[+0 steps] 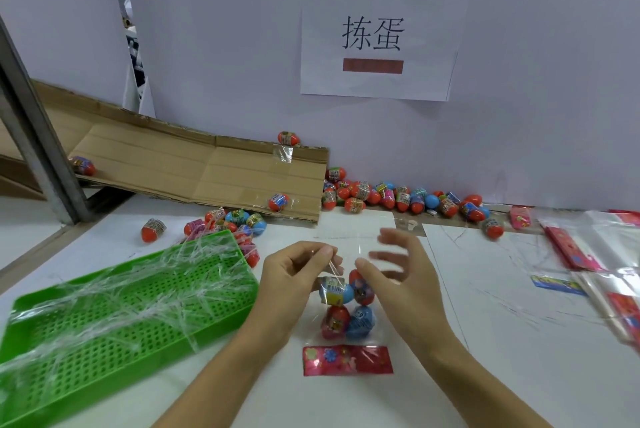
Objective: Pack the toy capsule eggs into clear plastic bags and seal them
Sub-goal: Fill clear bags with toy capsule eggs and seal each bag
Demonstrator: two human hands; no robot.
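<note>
The green tray (114,316) is sitting at my left on the table (485,375). Before me, the clear bag (346,323) is holding four eggs (336,290). My left hand (294,275) is pinching its mouth; my right hand (398,275) is hovering, fingers spread. The film looks thin, slippery, light; the eggs look hard, prone to rolling. Best gripped above the eggs.

Bare forearms, no sleeves; left grip (294,275) (ringless), right grip (398,275).
</note>
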